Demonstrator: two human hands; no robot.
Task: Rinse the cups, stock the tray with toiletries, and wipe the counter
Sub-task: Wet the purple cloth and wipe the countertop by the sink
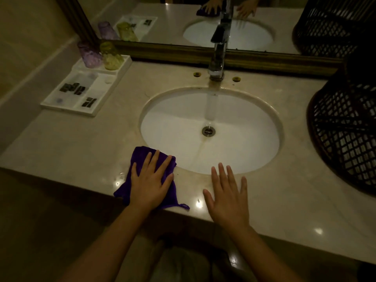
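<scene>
Starting at the far left, your tray [92, 113] sits against the wall with the purple cup [89, 55] and the yellow-green cup [110, 56] standing mouth-down at its far end; dark sachets [74, 88] lie in its nearer compartments. That part appears done. The counter [77, 143] between the tray and the basin [209, 129] shows no cloth contact at this moment.

Near the front edge, your left hand [151, 180] lies flat, fingers spread, pressing the purple cloth [140, 159] to the counter just beside the near-left rim of the basin. One corner of the cloth hangs over the front edge.

Water runs from the tap [218, 55] into the basin. Your right hand [228, 197] is spread, gripping nothing, over the counter near the basin's front rim; whether it touches the surface I cannot tell.

Risks, as judged: the overhanging corner may drag the cloth off the edge on a near stroke. A wide leftward sweep could nudge the tray and tip the cups. The running tap may splash wiped areas. The dark wicker basket [345, 129] at far right crowds that side.
</scene>
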